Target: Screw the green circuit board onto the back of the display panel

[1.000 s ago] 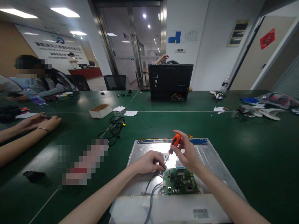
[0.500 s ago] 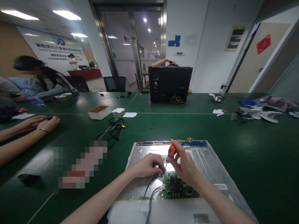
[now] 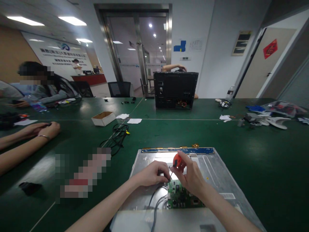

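Note:
My right hand [image 3: 194, 178] grips the orange-and-black handle of a screwdriver [image 3: 177, 161]. The thin shaft slants down to the upper left corner of a green circuit board [image 3: 177, 195]. At that corner my left hand [image 3: 154, 174] is closed, its thumb and fingertips pinched close to the screwdriver's tip. Whatever those fingertips hold is too small to make out. The board lies on the metal back of a flat display panel [image 3: 214, 180], partly covered by my right hand. Grey cables [image 3: 156, 211] run from the board's left side towards me.
Beyond the panel stands a black display housing [image 3: 176, 88], with a person's arm behind it. To the left lie a black cable coil [image 3: 118, 133], an open white box [image 3: 103, 119] and a black object [image 3: 30, 188]. Another person's hands [image 3: 48, 130] rest at far left. Assorted parts [image 3: 256, 117] lie at right.
The right fingers have shifted around the screwdriver handle, which now sits slightly lower in the grip. My left hand stays at the board's corner. The whole view has moved slightly.

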`<state>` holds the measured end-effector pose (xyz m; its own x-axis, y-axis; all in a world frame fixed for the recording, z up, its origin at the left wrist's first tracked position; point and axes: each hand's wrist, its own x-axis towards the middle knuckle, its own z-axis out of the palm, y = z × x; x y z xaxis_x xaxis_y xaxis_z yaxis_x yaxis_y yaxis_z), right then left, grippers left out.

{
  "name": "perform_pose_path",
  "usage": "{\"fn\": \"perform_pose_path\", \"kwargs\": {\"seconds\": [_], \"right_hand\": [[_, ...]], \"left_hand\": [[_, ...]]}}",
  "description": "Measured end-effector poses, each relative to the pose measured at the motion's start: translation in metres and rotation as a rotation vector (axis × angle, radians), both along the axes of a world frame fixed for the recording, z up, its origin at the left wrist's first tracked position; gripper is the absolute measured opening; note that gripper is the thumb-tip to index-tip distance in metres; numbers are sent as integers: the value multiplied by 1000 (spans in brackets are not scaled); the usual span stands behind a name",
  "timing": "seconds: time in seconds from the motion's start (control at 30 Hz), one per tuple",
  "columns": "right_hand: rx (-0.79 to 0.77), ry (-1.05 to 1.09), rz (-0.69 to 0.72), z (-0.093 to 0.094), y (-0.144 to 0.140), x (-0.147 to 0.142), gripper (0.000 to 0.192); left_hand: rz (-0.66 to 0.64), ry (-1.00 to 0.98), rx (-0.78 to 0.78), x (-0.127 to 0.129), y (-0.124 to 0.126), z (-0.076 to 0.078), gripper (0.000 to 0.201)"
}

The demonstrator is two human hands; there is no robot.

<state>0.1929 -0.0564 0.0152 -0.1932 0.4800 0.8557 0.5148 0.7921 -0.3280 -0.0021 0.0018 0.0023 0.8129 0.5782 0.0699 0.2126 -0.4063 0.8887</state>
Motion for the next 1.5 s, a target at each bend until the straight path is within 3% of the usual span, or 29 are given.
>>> {"fn": "perform_pose_path", "kwargs": {"seconds": [0.37,0.9,1.5], "right_hand": [[-9,-32,76,5,-4,0,54],[-19,-37,44,4,-3,0,56],[-19,-27,3,3,1,0,56]], "left_hand": [[24,10,30,-1,0,-2,7],[-11,35,1,-2,3,-4,9],[15,54,89,-2,-2,-1,12]]}}
